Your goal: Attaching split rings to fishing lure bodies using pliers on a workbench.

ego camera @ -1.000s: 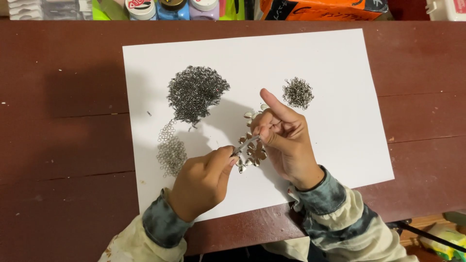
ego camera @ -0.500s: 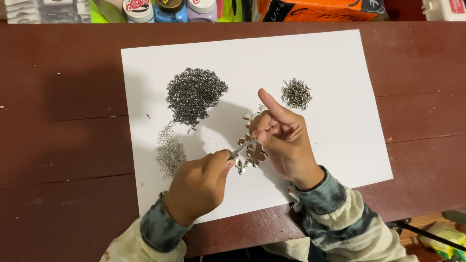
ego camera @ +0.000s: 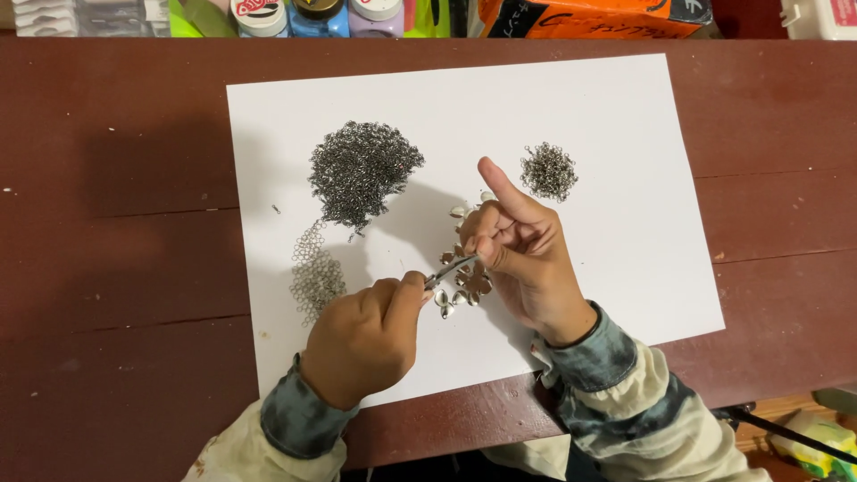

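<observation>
Clearly, the scale piece (ego camera: 466,278) was the centre of the work: a small cluster of shiny, silvery, petal-shaped metal scales that overlapped one another, lying low on the white sheet (ego camera: 625,116) between the two hands. The left hand (ego camera: 361,344) was curled shut around a slim metal tool (ego camera: 449,269) (most likely fine pliers, though the handles were hidden in the fist), whose pointed tip reached the cluster's upper left edge. The right hand (ego camera: 522,254) pinched the cluster's upper edge between thumb and bent fingers (ego camera: 482,234), with the forefinger sticking up and away. A few loose scales (ego camera: 459,212) lay just above the right hand's fingers.

On the sheet, well apart from the hands, sat a large pile of dark rings (ego camera: 361,170); below it lay a thin spread of paler rings (ego camera: 314,277), and to the right a small heap of rings (ego camera: 548,170). The sheet rested on a dark red-brown wooden bench (ego camera: 116,250). Paint jars (ego camera: 317,13) stood along the bench's far edge.
</observation>
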